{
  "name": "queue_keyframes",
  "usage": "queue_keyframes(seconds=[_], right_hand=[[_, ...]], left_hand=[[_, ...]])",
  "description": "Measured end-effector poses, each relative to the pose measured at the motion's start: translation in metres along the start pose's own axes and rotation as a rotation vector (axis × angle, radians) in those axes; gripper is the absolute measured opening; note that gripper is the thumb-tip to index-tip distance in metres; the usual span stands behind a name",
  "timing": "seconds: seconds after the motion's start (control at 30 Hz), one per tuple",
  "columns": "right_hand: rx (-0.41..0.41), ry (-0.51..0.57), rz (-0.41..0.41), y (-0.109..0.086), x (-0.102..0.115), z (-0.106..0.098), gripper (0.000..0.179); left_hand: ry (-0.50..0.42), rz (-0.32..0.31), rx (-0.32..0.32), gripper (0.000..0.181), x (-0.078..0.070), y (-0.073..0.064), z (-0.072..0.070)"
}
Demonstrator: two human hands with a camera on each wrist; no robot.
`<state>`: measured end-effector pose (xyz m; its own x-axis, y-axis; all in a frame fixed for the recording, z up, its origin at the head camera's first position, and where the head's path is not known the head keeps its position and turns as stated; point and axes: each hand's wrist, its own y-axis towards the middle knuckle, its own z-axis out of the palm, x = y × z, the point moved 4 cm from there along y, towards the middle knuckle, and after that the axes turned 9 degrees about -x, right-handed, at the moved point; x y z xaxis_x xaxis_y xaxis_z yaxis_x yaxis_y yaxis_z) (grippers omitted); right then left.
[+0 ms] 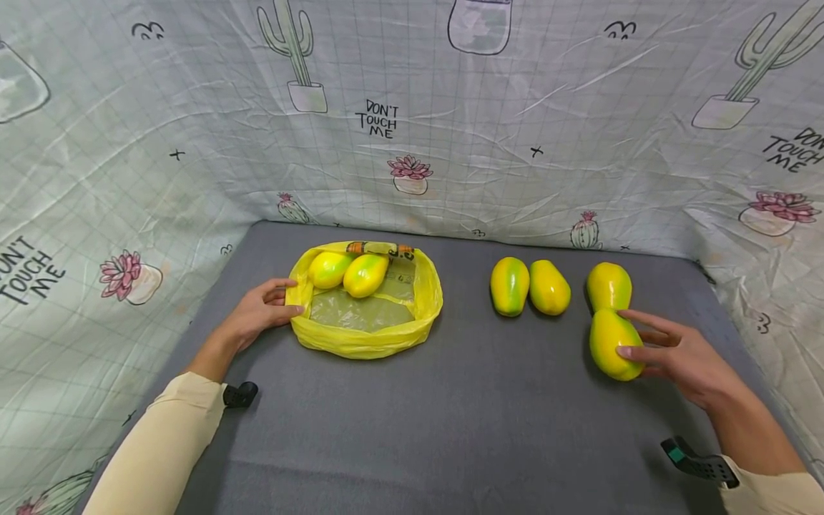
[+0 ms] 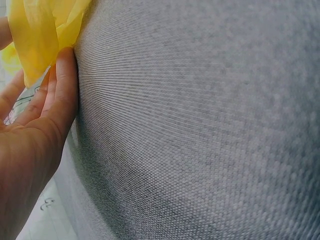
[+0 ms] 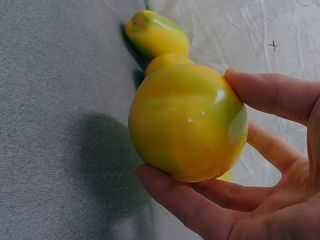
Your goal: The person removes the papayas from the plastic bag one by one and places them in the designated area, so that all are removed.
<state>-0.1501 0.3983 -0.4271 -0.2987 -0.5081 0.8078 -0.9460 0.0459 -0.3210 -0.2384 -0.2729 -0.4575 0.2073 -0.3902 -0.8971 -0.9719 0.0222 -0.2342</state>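
A yellow plastic bag (image 1: 360, 345) lies open on the grey table at left, its rim rolled outward. Two yellow-green papayas (image 1: 365, 276) rest inside it against the far side. My left hand (image 1: 259, 312) holds the bag's left rim; in the left wrist view its fingers (image 2: 66, 80) meet the yellow film. Over at the right, my right hand (image 1: 682, 361) grips a papaya (image 1: 613, 347) between thumb and fingers. The right wrist view shows this papaya (image 3: 185, 125) end-on, its shadow falling on the table beside it. Another papaya (image 1: 609, 285) lies just behind it.
Two more papayas (image 1: 510, 287) (image 1: 550, 288) lie side by side between the bag and my right hand. A pale cloth printed with cacti (image 1: 476, 157) hangs around the back and sides of the grey table (image 1: 450, 422).
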Motion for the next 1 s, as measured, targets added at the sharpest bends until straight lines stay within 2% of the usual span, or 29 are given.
queue_keyframes(seconds=[0.3,1.0], right_hand=[[0.005,-0.022,0.047,-0.004,-0.012,-0.001,0.078],[0.025,0.063,0.09,-0.006,-0.026,-0.001,0.076]], left_hand=[[0.015,0.0,-0.004,0.076,0.0,0.001,0.0],[0.009,0.007,-0.002,0.078,0.003,0.001,-0.001]])
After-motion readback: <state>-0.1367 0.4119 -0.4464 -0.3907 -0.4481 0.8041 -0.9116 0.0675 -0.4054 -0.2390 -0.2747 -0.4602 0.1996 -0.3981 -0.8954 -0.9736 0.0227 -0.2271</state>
